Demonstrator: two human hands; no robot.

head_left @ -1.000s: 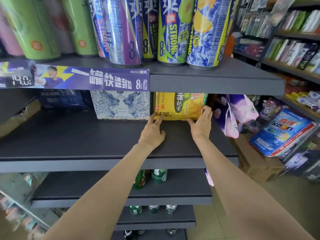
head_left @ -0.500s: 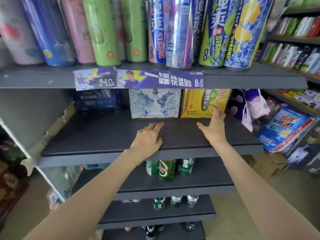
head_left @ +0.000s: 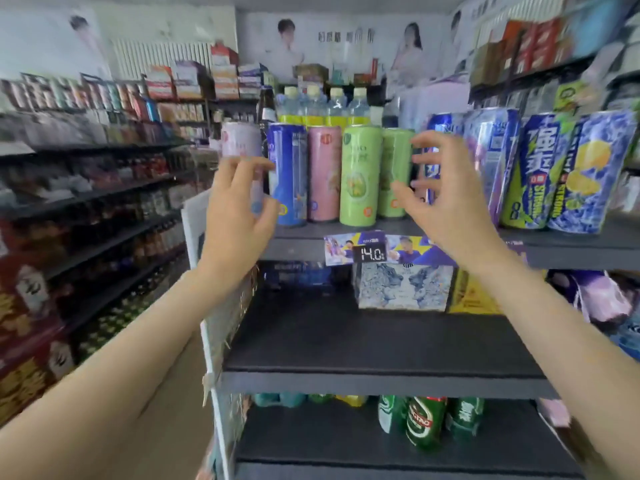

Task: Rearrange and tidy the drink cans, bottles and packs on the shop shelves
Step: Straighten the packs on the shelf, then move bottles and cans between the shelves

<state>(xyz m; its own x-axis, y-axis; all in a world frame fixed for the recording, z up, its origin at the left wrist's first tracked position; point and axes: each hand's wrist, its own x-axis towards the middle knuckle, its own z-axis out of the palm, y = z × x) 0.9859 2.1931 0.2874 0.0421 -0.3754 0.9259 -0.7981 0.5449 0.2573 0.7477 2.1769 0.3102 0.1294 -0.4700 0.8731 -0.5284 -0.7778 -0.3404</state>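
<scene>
- 2 hands (head_left: 239, 216)
- 2 green cans (head_left: 358, 174)
- 1 blue can (head_left: 287, 174)
- 2 pink cans (head_left: 323, 174)
- 4 bottles (head_left: 313, 105) behind
- 3 green beer cans (head_left: 424, 422) on the low shelf

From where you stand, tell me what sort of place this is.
Most likely a small shop or convenience store. Tall drink cans stand in a row on a dark shelf, a price tag reading 14.0 is clipped to the shelf edge, and more stocked aisles run along the left.

Bright, motion-blurred, edges warped
</scene>
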